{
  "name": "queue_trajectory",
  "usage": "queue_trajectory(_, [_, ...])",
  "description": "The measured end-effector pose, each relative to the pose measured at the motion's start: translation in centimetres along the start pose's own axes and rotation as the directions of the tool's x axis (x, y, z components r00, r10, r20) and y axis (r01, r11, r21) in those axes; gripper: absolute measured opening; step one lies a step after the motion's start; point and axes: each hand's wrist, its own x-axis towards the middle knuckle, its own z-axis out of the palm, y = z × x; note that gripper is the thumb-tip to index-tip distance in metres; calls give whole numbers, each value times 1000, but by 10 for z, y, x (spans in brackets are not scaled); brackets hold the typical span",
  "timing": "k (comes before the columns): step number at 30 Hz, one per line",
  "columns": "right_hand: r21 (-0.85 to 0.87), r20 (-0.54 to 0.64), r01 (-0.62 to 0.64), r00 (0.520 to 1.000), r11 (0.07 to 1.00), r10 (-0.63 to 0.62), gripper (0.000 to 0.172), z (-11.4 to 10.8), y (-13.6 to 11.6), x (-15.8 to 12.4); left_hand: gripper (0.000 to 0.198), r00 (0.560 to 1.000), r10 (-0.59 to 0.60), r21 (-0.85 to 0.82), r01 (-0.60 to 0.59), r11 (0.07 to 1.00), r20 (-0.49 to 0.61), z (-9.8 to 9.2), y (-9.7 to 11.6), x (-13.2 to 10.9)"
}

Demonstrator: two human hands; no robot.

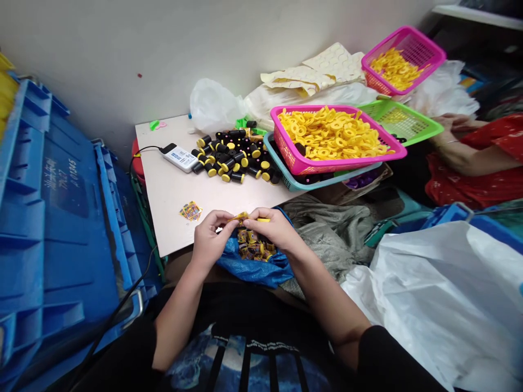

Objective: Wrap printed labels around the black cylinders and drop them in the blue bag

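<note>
My left hand [211, 237] and my right hand [274, 226] meet at the near edge of a small white table [171, 190], fingers pinched together on one small yellow-capped piece [245, 218]. Directly below the hands, a blue bag [253, 267] lies open in my lap with several small labelled pieces [254, 247] in it. A little sticker sheet [190, 210] lies on the table just left of my left hand. Farther back, a heap of black cylinders with yellow caps [232, 158] covers the table's middle.
A pink basket of yellow rings [333, 136] sits on a teal tray, with a green basket [402, 121] and a second pink basket [402, 57] behind. A white charger [180, 158] lies on the table. Blue crates [57, 218] stand left, a white bag [441, 294] right. Another person's arm [469, 149] is at far right.
</note>
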Motion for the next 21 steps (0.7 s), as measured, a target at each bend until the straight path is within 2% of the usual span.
queue_trajectory(3, [52,-5,3,1000,999,-2,30,-4,-3,-3,21,997,-74,-98,72,993,-16,-3,2,2])
queue_trajectory(7, [372,5,16,1000,928,-19,25,-16,-10,-10,25,991,-109,-157,96,983,-76,-7,3,4])
queue_trajectory(9, [425,-23,64,998,903,-60,31,-19,-15,-13,25,991,-116,-172,103,980,-64,-7,4,5])
queue_trajectory(13, [292,-130,194,978,937,-162,41,-17,-18,-14,25,994,-110,-166,105,981,-25,-5,5,5])
queue_trajectory(17, [116,-131,195,975,974,-180,45,-12,-13,-10,27,995,-97,-142,94,985,-17,-3,9,4])
queue_trajectory(21, [66,-148,202,970,977,-191,43,-14,-5,-7,29,995,-90,-155,84,984,-33,-3,8,4])
